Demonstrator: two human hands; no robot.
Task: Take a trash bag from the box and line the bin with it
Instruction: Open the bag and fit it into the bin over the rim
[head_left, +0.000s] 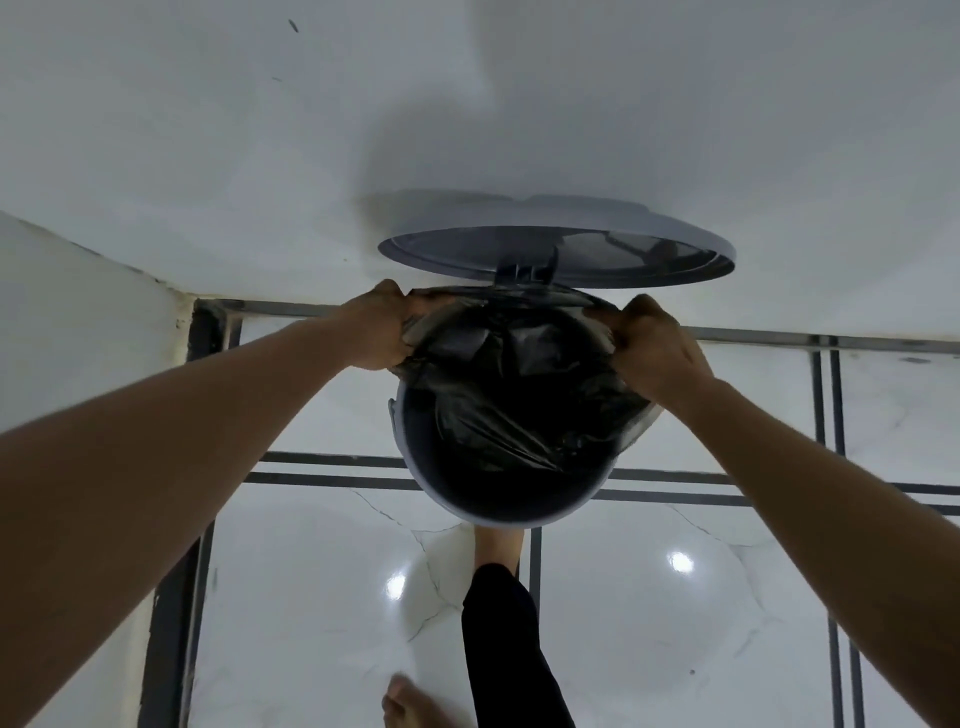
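The floor (675, 623) of glossy white tiles with dark grout lines spreads below the bin, and a white wall (467, 104) rises behind it. The bin (467, 501) itself is round and grey, standing close to that wall; its lid (556, 249) is tipped up at the bin's far side, and a foot (498, 545) at the bin's near base seems to be on a pedal, though the pedal is hidden. Inside the bin the black bag (519, 405) lies crumpled, its mouth stretched over the far half of the rim while the near rim is bare. The box is not in view. What could go wrong, I judge: the thin film may tear if it is pulled hard over the rim edge or the lid hinge; the far edge may slip back into the bin while the near side is drawn over; and the lid would drop onto the arms if the foot lifts. The left hand (382, 327) has its grip closed tight, fingers curled round a bunched fold of bag at the bin's left rim. The right hand (657, 345) likewise pinches the bag edge at the bin's right rim, its grip narrow and full of film.
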